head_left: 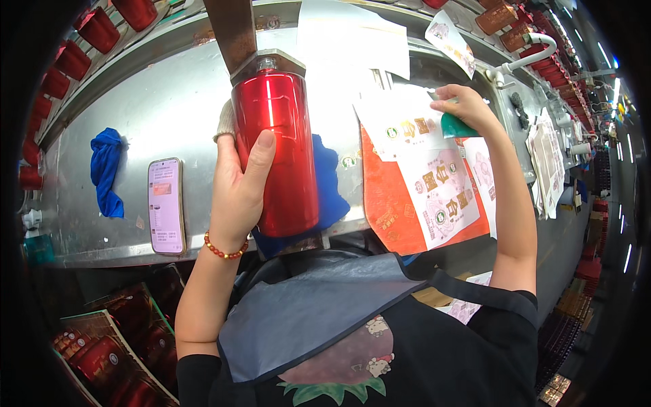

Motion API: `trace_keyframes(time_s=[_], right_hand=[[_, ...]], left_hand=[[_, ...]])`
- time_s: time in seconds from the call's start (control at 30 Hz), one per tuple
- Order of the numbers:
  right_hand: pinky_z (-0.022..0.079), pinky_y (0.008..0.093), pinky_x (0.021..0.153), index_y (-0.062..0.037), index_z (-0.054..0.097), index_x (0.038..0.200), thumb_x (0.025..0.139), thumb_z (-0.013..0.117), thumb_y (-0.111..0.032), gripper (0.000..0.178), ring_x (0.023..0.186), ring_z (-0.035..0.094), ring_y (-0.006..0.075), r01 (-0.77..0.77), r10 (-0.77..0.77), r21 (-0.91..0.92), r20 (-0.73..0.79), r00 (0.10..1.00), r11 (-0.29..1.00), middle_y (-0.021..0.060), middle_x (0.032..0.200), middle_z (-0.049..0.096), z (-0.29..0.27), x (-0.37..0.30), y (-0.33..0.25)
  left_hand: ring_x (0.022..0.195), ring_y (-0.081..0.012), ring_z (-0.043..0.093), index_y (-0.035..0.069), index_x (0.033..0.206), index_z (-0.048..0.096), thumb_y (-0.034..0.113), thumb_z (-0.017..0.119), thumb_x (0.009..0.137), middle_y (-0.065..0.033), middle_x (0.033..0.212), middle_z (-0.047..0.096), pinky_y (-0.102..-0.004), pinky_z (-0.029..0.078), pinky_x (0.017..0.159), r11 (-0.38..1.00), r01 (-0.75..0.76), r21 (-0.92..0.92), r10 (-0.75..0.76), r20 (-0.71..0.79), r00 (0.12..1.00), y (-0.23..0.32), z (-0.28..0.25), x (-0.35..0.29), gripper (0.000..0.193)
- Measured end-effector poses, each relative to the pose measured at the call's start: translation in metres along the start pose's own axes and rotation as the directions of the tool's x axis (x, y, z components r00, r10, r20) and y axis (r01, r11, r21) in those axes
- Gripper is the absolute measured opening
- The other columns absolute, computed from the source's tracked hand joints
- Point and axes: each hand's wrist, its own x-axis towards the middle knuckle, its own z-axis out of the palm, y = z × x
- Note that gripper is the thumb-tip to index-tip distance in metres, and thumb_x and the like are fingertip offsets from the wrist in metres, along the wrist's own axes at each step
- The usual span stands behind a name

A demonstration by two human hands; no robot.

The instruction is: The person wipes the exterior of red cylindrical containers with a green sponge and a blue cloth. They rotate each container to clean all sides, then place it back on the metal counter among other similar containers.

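Note:
My left hand (245, 166) is wrapped round a glossy red bottle (288, 156), thumb across its front. A pale knit covering (226, 122) shows on the fingers behind it. The bottle's neck points away from me and meets a metal holder (237, 64). Under the bottle lies a blue cloth (330, 173). My right hand (463, 107) has a flat green scraper (456, 127) held against the palm. Its thumb and forefinger come together at the upper edge of a white sheet of printed decals (386, 112); whether they pinch the sheet I cannot tell.
Below the right hand, more decal sheets (441, 203) lie on an orange-red sheet (383, 197). To the left are a phone (167, 203) and a crumpled blue cloth (106, 173) on the metal table (74, 163). A white tap (536, 51) stands at the far right, with red containers (100, 30) at the far left.

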Motion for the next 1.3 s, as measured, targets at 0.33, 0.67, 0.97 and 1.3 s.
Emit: trace_keyframes(time_s=[0.33, 0.67, 0.97, 1.3], right_hand=[[0.045, 0.0277, 0.063, 0.0034, 0.073, 0.114, 0.075, 0.091, -0.035, 0.058, 0.069, 0.056, 0.0101, -0.022, 0.013, 0.060, 0.146, 0.989, 0.998, 0.0050, 0.084, 0.068, 0.021, 0.030, 0.020], [0.055, 0.0443, 0.082, -0.0076, 0.079, 0.101, 0.086, 0.070, -0.029, 0.028, 0.090, 0.072, 0.0378, 0.008, -0.165, -0.418, -0.340, 0.926, 0.908, 0.0193, 0.094, 0.075, 0.037, 0.029, 0.011], [0.054, 0.0348, 0.075, -0.0052, 0.071, 0.105, 0.098, 0.067, -0.013, 0.012, 0.085, 0.070, 0.0290, 0.477, -0.650, -0.483, -0.297, 0.700, 0.735, 0.0088, 0.100, 0.072, 0.034, -0.038, -0.046], [0.039, 0.0205, 0.062, 0.0063, 0.066, 0.105, 0.097, 0.059, 0.008, 0.010, 0.069, 0.054, 0.0080, 0.676, -0.679, -0.099, 0.008, 0.734, 0.730, 0.0067, 0.088, 0.060, -0.023, -0.136, -0.144]], left_hand=[[0.121, -0.0185, 0.059, 0.001, 0.158, 0.024, 0.037, 0.060, 0.106, -0.0141, 0.138, 0.056, -0.0333, 0.052, 0.100, 0.999, 0.004, -0.042, -0.004, -0.009, 1.000, 0.001, -0.001, -0.006, 0.073], [0.108, -0.0170, 0.066, 0.001, 0.153, 0.032, 0.036, 0.067, 0.101, -0.0132, 0.125, 0.065, -0.0335, 0.056, 0.092, 0.996, -0.088, -0.024, 0.086, -0.087, 0.992, -0.004, 0.000, -0.003, 0.072], [0.126, -0.0394, 0.060, -0.019, 0.151, 0.014, 0.040, 0.070, 0.095, -0.0367, 0.138, 0.052, -0.0418, 0.049, 0.106, 0.986, -0.117, 0.123, 0.129, -0.095, 0.987, -0.014, 0.000, -0.010, 0.099], [0.130, -0.0470, 0.055, -0.024, 0.149, 0.015, 0.049, 0.065, 0.096, -0.0435, 0.140, 0.046, -0.0410, 0.047, 0.108, 0.959, -0.070, 0.274, 0.095, -0.079, 0.992, -0.002, -0.002, -0.008, 0.104]])
